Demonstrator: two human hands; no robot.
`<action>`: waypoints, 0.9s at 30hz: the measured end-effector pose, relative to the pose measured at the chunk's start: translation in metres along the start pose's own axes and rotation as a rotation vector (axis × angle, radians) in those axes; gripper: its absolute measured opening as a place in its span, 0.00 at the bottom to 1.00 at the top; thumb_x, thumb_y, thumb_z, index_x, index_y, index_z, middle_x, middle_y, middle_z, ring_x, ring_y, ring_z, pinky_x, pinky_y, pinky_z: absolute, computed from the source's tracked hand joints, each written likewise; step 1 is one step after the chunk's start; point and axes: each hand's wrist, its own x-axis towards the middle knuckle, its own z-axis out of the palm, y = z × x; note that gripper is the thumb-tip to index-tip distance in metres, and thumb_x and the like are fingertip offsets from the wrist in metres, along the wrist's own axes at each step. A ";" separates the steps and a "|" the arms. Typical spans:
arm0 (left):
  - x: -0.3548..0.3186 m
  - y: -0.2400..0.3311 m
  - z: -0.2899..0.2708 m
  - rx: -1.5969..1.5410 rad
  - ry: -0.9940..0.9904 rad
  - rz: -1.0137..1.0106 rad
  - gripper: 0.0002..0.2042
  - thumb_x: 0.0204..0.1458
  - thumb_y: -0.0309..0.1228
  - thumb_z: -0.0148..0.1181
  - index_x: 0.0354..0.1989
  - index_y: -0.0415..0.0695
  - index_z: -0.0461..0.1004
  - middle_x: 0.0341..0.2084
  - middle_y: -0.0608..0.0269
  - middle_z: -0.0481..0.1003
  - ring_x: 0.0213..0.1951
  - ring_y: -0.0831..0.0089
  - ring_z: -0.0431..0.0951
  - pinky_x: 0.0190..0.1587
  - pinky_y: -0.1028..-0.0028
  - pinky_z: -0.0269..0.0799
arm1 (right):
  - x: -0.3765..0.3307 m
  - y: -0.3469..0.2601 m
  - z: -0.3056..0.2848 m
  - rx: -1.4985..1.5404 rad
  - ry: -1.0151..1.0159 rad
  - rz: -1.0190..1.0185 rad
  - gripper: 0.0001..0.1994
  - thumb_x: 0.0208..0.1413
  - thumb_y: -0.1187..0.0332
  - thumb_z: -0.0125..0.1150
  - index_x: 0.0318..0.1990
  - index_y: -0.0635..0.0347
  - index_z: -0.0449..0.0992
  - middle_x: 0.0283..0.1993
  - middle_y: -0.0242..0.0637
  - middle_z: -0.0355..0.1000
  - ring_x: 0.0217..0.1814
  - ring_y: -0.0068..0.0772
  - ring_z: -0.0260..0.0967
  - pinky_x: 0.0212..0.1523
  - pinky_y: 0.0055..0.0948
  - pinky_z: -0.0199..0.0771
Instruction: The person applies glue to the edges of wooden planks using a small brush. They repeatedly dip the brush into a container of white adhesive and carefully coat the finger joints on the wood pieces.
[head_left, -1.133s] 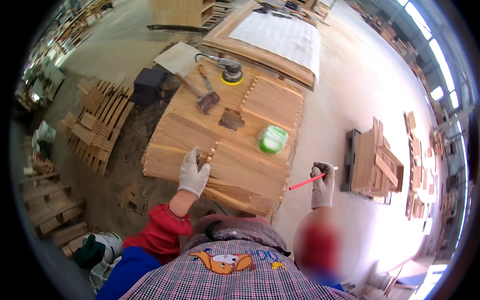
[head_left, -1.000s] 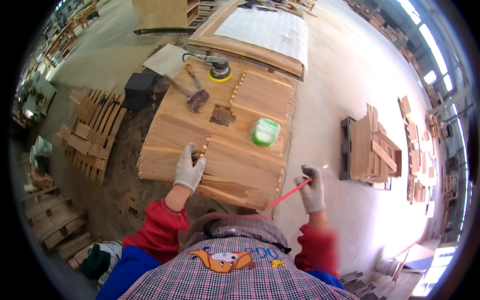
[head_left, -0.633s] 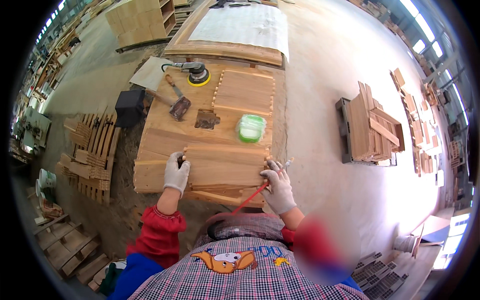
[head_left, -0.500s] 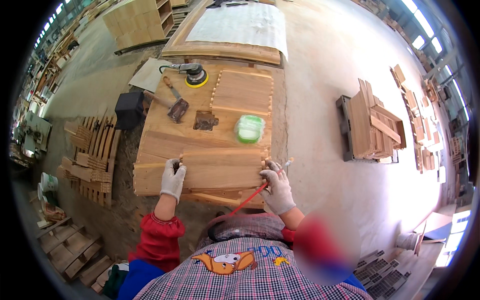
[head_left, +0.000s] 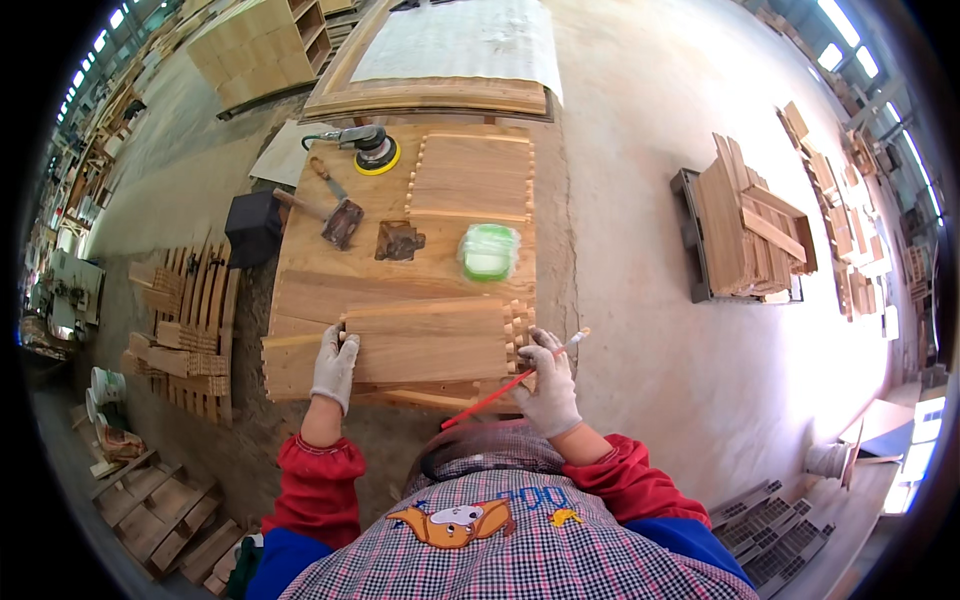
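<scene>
White-gloved right hand has its fingers curled round a thin red stick with a pale tip, right at the toothed end of a flat brown wooden board near the surface's near edge. Busy fingers could let the board skid, maybe chipping teeth. White-gloved left hand is at its left end; can't tell if it's gripping. Farther back, the wooden-handled, dark-headed mallet seems to poke past the left edge, so a bump could drop it.
</scene>
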 end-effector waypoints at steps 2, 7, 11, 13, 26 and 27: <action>0.002 -0.005 -0.002 0.026 -0.003 0.043 0.22 0.63 0.33 0.59 0.63 0.39 0.66 0.43 0.72 0.68 0.43 0.83 0.66 0.48 0.82 0.65 | -0.003 0.000 0.001 0.001 0.027 0.036 0.25 0.41 0.73 0.71 0.51 0.54 0.71 0.67 0.50 0.65 0.71 0.60 0.59 0.70 0.51 0.61; 0.004 0.006 -0.005 0.013 -0.007 -0.073 0.24 0.62 0.35 0.60 0.64 0.40 0.65 0.48 0.67 0.71 0.48 0.78 0.69 0.52 0.77 0.67 | -0.006 0.009 0.006 0.037 -0.020 0.000 0.26 0.41 0.71 0.72 0.52 0.53 0.71 0.67 0.49 0.65 0.71 0.60 0.58 0.70 0.52 0.60; 0.003 0.015 -0.013 -0.094 -0.040 -0.192 0.24 0.60 0.36 0.62 0.63 0.43 0.65 0.47 0.71 0.72 0.50 0.78 0.71 0.55 0.75 0.68 | -0.006 0.008 0.009 0.051 -0.065 -0.004 0.26 0.42 0.70 0.72 0.52 0.53 0.71 0.68 0.49 0.65 0.71 0.59 0.58 0.70 0.52 0.59; 0.009 0.005 -0.024 -0.158 -0.077 -0.216 0.23 0.60 0.35 0.62 0.63 0.47 0.66 0.46 0.72 0.73 0.48 0.77 0.73 0.49 0.73 0.72 | -0.005 0.007 0.008 0.076 -0.085 -0.001 0.26 0.42 0.70 0.72 0.53 0.53 0.71 0.68 0.50 0.64 0.72 0.60 0.58 0.70 0.51 0.60; -0.006 0.012 -0.034 -0.203 -0.036 -0.320 0.24 0.57 0.38 0.62 0.62 0.53 0.65 0.47 0.70 0.73 0.49 0.73 0.76 0.45 0.64 0.77 | 0.003 0.006 0.002 0.091 -0.241 0.012 0.30 0.43 0.71 0.71 0.58 0.51 0.69 0.73 0.49 0.59 0.74 0.60 0.54 0.71 0.49 0.61; -0.005 0.010 -0.035 -0.213 -0.049 -0.313 0.25 0.57 0.37 0.62 0.63 0.52 0.64 0.47 0.70 0.73 0.50 0.72 0.75 0.45 0.64 0.77 | 0.003 0.007 0.003 0.086 -0.245 0.008 0.31 0.43 0.71 0.71 0.58 0.50 0.69 0.73 0.49 0.59 0.74 0.61 0.54 0.71 0.49 0.61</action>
